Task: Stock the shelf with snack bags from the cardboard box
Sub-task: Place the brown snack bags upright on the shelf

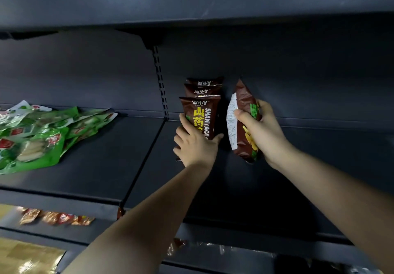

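The scene is dimly lit — the dark shelf [89, 162] is shadowed, edges are bowed by wide-angle distortion, and the green packets [32, 137] are blurred.

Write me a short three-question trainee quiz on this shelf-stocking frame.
1. True or false: the left hand holds the front bag of the upright row of brown snack bags.
2. The right hand has its grip on which item?
A. a green packet
B. a single brown snack bag
C. a cardboard box
3. Fill in: the pile of green foil packets lies on the dark metal shelf, to the ____ of the brown row.

Key: 1 true; 2 B; 3 left.
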